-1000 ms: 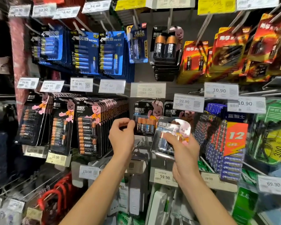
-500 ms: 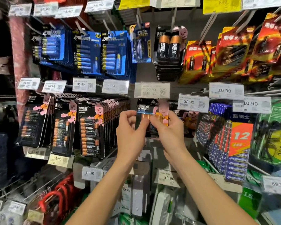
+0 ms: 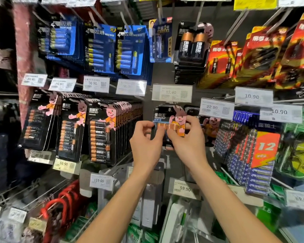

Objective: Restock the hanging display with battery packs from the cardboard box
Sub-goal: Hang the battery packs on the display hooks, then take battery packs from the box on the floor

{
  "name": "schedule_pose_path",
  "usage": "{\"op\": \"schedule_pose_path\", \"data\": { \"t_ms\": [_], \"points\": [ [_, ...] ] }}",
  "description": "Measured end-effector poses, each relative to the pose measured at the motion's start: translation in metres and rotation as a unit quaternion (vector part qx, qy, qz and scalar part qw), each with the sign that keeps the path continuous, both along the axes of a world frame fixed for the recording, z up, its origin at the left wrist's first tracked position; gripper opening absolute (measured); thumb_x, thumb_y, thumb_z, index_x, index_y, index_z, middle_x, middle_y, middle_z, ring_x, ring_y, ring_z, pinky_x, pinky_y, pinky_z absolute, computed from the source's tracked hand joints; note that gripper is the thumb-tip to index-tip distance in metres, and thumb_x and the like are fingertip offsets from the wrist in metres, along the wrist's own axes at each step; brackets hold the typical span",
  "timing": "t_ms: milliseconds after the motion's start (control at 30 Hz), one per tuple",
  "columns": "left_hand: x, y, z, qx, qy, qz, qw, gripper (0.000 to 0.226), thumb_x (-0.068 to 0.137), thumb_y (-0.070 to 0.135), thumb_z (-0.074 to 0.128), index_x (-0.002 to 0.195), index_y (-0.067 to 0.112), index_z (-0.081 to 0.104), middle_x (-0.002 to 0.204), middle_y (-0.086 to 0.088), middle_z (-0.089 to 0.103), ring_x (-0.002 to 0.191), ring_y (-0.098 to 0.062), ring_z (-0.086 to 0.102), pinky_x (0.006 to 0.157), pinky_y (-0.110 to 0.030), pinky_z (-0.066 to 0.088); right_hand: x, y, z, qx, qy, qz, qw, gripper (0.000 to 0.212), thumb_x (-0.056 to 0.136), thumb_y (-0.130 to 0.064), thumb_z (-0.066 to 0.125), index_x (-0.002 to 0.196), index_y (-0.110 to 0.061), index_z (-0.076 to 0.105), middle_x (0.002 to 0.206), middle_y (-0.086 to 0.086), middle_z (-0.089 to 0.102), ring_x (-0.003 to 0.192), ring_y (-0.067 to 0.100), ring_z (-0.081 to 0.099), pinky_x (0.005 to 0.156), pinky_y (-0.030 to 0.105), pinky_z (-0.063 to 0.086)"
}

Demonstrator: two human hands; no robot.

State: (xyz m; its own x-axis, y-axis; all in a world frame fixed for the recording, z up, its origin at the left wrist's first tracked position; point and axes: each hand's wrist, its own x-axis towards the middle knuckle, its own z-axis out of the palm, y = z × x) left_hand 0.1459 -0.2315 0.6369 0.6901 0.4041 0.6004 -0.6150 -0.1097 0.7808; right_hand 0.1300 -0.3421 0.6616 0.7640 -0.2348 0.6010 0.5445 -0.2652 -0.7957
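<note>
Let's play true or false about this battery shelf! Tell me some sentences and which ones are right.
1. The left hand and right hand both hold the bunny battery pack. True.
2. The price tag just above that pack says 59.90. False: it says 22.90.
3. The blue packs hang at the top left. True.
4. The orange 12 card is left of the hands. False: it is on their right.

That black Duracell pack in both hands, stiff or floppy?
The Duracell pack looks like flat card with a blister, so probably stiff. Its batteries likely make it heavy for its size. Left hand and right hand both pinch it.
</note>
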Motion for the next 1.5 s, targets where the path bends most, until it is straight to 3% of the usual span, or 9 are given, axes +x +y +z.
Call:
{"op": "schedule_pose_path", "data": {
  "t_ms": [133,433,600,733,833,1067,1233,1367,1500],
  "points": [
    [0.005,0.004,-0.003,0.019,0.004,0.019,1.0,0.018,0.089,0.028,0.076,0.097,0.018,0.063,0.091,0.006,0.065,0.078,-0.002,0.056,0.067,-0.009,0.042,-0.001,-0.004,-0.013,0.006,0.036,0.006,0.999,0.058,0.087,-0.007,0.072,0.135,-0.028,0.048,0.114,-0.004,0.06,0.075,0.012,0.071,0.066,0.036,0.064],
    [0.007,0.009,-0.018,0.046,0.018,0.018,0.999,0.016,0.088,0.035,0.074,0.096,0.027,0.063,0.096,0.012,0.065,0.082,-0.006,0.06,0.074,-0.021,0.048,-0.021,-0.017,-0.038,-0.056,0.033,-0.05,0.997,0.058,0.089,-0.02,0.073,0.139,-0.032,0.046,0.127,-0.009,0.052,0.089,-0.006,0.064,0.067,0.007,0.047],
    [-0.013,0.027,-0.05,0.057,0.016,0.028,0.998,0.02,0.089,0.027,0.074,0.103,0.027,0.06,0.101,0.008,0.061,0.086,-0.01,0.061,0.076,-0.019,0.048,-0.045,-0.022,-0.062,-0.035,0.042,-0.024,0.998,0.045,0.089,-0.015,0.072,0.127,-0.032,0.055,0.119,-0.013,0.057,0.099,0.003,0.064,0.082,0.023,0.055],
    [-0.055,0.059,-0.11,0.12,0.011,0.058,0.991,0.017,0.091,0.02,0.072,0.103,0.02,0.059,0.1,0.007,0.059,0.089,-0.007,0.059,0.075,-0.017,0.045,-0.083,-0.031,-0.105,-0.032,0.059,0.037,0.997,0.025,0.089,-0.005,0.071,0.107,-0.023,0.07,0.102,-0.007,0.071,0.093,0.003,0.067,0.08,0.015,0.052],
    [-0.094,0.09,-0.173,0.22,0.045,0.06,0.973,0.018,0.092,0.025,0.068,0.105,0.017,0.059,0.102,0.004,0.058,0.094,-0.011,0.058,0.079,-0.02,0.044,-0.105,-0.027,-0.157,-0.052,0.101,0.063,0.992,0.027,0.088,0.001,0.073,0.099,-0.023,0.071,0.095,-0.004,0.073,0.084,0.0,0.067,0.075,0.01,0.05],
    [-0.194,0.172,-0.32,0.399,0.236,-0.004,0.886,0.037,0.09,0.035,0.061,0.12,0.013,0.058,0.117,-0.002,0.058,0.112,-0.024,0.056,0.098,-0.034,0.044,-0.159,0.031,-0.294,0.032,0.277,0.121,0.953,0.032,0.066,-0.039,0.083,0.096,-0.034,0.074,0.088,-0.012,0.074,0.076,-0.001,0.065,0.071,0.016,0.052],
    [-0.269,0.219,-0.388,0.431,0.349,-0.013,0.832,0.04,0.086,0.036,0.063,0.12,0.015,0.06,0.124,0.001,0.057,0.116,-0.024,0.056,0.103,-0.04,0.045,-0.211,0.087,-0.385,-0.011,0.381,0.17,0.909,0.035,0.085,-0.006,0.076,0.107,-0.03,0.065,0.101,-0.022,0.072,0.087,-0.007,0.066,0.077,0.019,0.053],
    [-0.327,0.232,-0.416,0.438,0.404,-0.009,0.803,0.041,0.084,0.039,0.067,0.12,0.021,0.058,0.131,0.004,0.054,0.117,-0.021,0.055,0.099,-0.041,0.048,-0.252,0.112,-0.416,-0.111,0.425,0.219,0.871,0.035,0.09,-0.02,0.072,0.122,-0.03,0.063,0.123,-0.012,0.064,0.116,-0.003,0.058,0.099,0.026,0.049],
    [-0.372,0.233,-0.424,0.397,0.437,-0.015,0.807,0.04,0.084,0.044,0.062,0.12,0.026,0.06,0.132,0.012,0.052,0.122,-0.012,0.051,0.106,-0.029,0.039,-0.285,0.122,-0.431,-0.197,0.421,0.254,0.848,0.038,0.092,-0.022,0.068,0.123,-0.039,0.055,0.125,-0.015,0.058,0.12,-0.001,0.053,0.106,0.03,0.044]
  ]
}}
